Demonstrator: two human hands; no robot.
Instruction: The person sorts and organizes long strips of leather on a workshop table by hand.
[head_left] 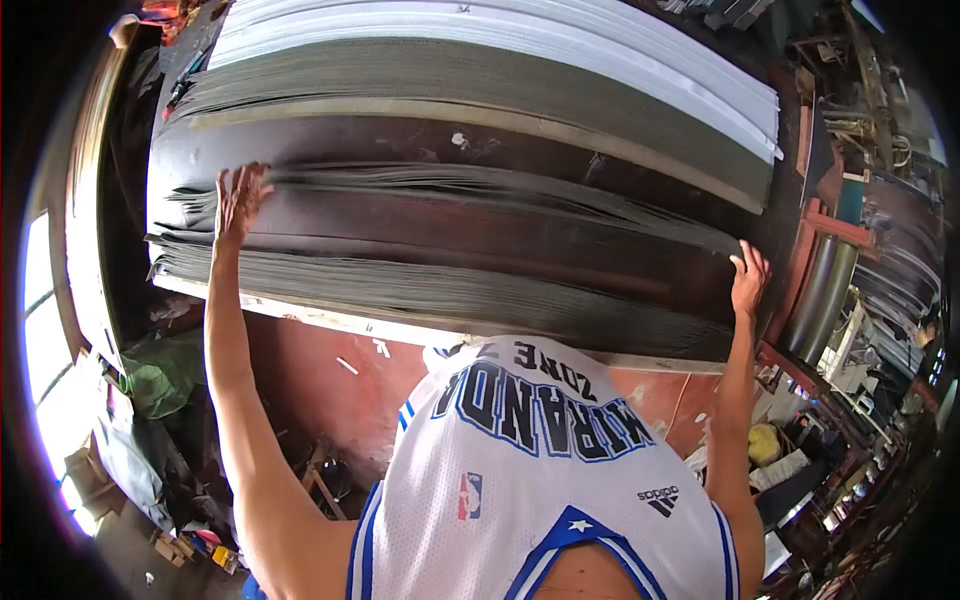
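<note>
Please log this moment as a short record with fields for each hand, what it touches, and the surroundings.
left hand: left hand, fingers spread, flat on the upper edge of the stacked dark sheets
right hand: right hand, fingers resting on the stack's far end
grip: neither hand closed around anything
stack: thin dark sheets, layered on a workbench
above: pale sheets
clothing: white jersey

Head camera, single view: wide fisheye, worn on the head, facing forward and steeply down over the person's own chest; close to the stacked sheets (460,230) ahead.
</note>
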